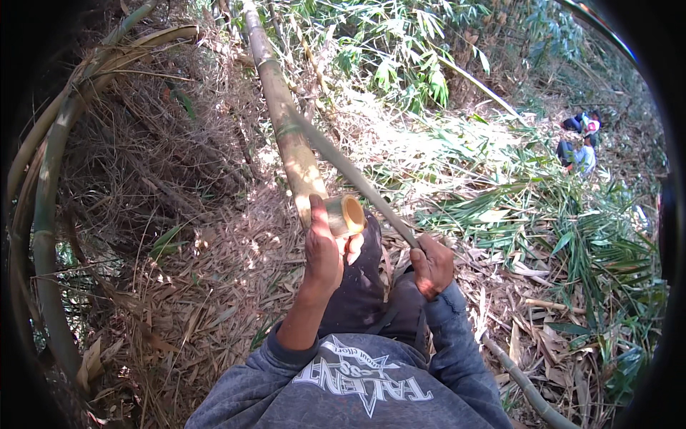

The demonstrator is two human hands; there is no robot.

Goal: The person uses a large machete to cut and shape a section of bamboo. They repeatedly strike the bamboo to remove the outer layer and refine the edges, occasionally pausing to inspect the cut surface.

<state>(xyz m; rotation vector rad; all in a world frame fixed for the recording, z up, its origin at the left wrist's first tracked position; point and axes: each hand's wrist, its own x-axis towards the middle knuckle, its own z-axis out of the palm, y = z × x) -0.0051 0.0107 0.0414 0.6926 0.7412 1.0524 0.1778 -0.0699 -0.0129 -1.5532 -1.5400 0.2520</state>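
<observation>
Against the lower end of a long bamboo pole (284, 118), my left hand (325, 254) is closed around a short bamboo tube (333, 217). The tube's pale, hollow cut end faces right. Its thumb lies along the left side, and fingertips show under the open end. My right hand (432, 266) is wrapped round the near end of a long, narrow grey blade that looks like a machete (357, 182). The blade slants up and left, and its far end overlaps the pole in this view. Whether it touches the pole, I cannot tell. My fingers hide the machete's handle.
Bent bamboo stems (50, 236) rise along the left edge beside dry brush. Cut green leaves (572, 243) lie in heaps on the right. Another bamboo stem (527, 386) lies at lower right. Two people (582, 146) are low to the ground at the far right.
</observation>
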